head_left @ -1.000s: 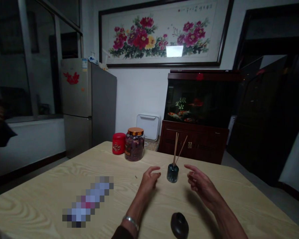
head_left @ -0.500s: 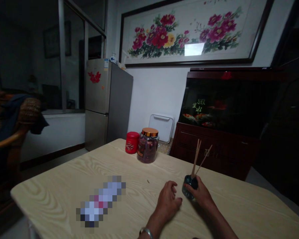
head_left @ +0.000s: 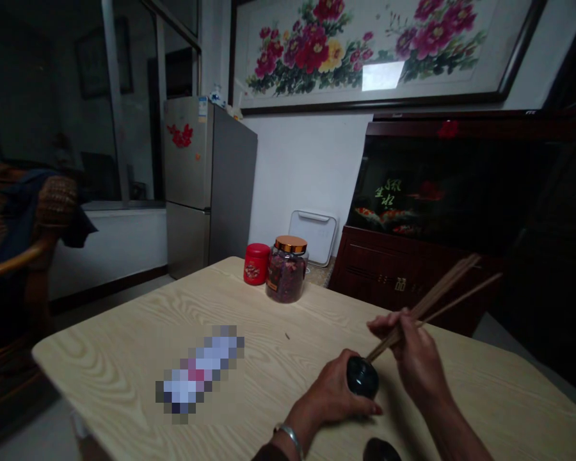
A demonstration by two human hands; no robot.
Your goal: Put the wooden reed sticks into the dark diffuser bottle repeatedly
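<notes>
My left hand (head_left: 333,398) is wrapped round a small dark glass diffuser bottle (head_left: 363,376), held tilted just above the light wooden table (head_left: 125,358). My right hand (head_left: 413,355) pinches the bundle of thin wooden reed sticks (head_left: 436,298) that slant up and to the right out of the bottle's neck. A silver bracelet (head_left: 288,433) sits on my left wrist. A dark rounded object (head_left: 381,450) lies on the table at the bottom edge, below my hands.
A glass jar with a copper lid (head_left: 287,269) and a red tin (head_left: 256,263) stand at the table's far edge. A blurred flat item (head_left: 199,374) lies mid-table. Behind are a fridge (head_left: 206,186), a fish tank on a cabinet (head_left: 441,192) and a chair (head_left: 14,256) at left.
My left hand has closed round the bottle and drawn it nearer. My right hand has shifted from the bottle up to the sticks, which now lean to the right.
</notes>
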